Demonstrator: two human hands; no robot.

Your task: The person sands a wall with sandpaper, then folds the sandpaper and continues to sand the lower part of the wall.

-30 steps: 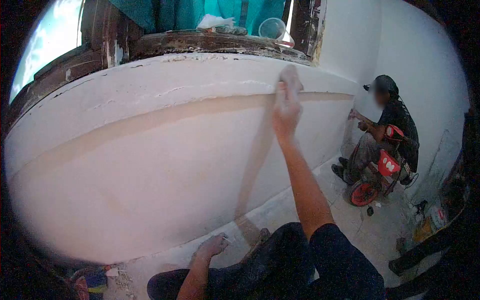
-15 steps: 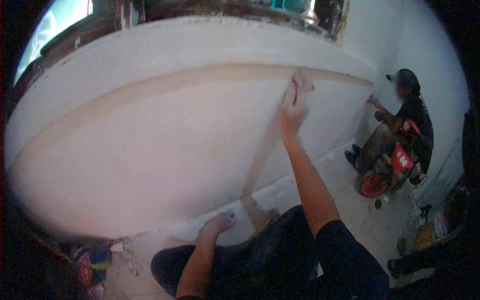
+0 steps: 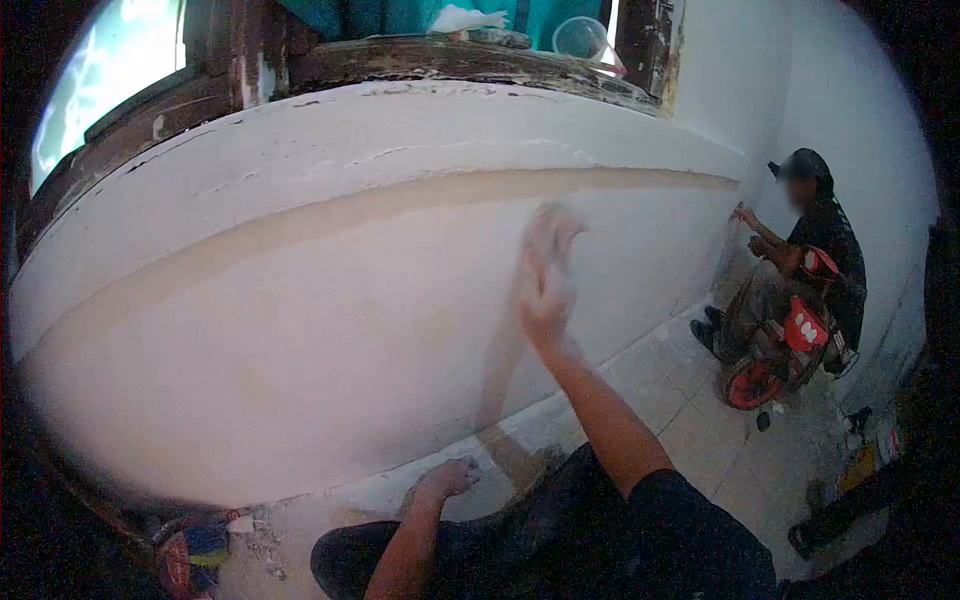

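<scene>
My right hand (image 3: 546, 290), blurred by motion and pale with dust, is raised in front of the white wall (image 3: 300, 330). Its fingers are closed on a small greyish piece that looks like sandpaper (image 3: 572, 228), just below a beige band (image 3: 420, 195) running across the wall. Low down, my left hand (image 3: 452, 478) hangs near my bent knee, its dusty fingers loosely curled and apparently holding nothing. It is nearest to the pale ledge at the foot of the wall.
Above the wall is a worn wooden window frame (image 3: 430, 65) with a clear plastic cup (image 3: 582, 40) and white crumpled material (image 3: 468, 18). At right, another person (image 3: 835, 220) crouches by the corner behind a small red bike (image 3: 802, 325). Colourful bags (image 3: 195, 560) lie lower left.
My right hand has moved left and down from the beige band onto the wall below it. My view has tilted up, showing more of the window. The left hand stays by the knee.
</scene>
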